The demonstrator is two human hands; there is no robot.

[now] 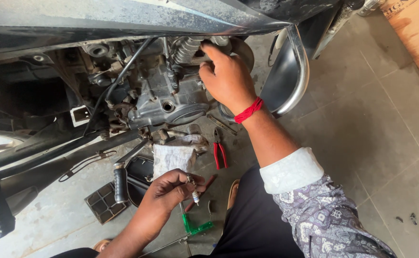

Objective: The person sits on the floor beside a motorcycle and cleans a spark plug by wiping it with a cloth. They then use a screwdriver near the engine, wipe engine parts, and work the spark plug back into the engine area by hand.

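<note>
We take this for a motorcycle repair spot, worked at floor level. A motorcycle engine (164,98) sits exposed beside a chrome crash guard (293,76), grimy with oil. Tools lie loose on the tiled floor (362,124): red-handled pliers (220,152), a green-handled screwdriver (192,225), a soiled rag (173,157) (no counter, everything on the ground). A plywood board (417,33) leans at the edge.

You see bright, even daylight; glare streaks the tank (123,16), deep shadow fills the engine (164,95) bay, edges bow slightly.
</note>
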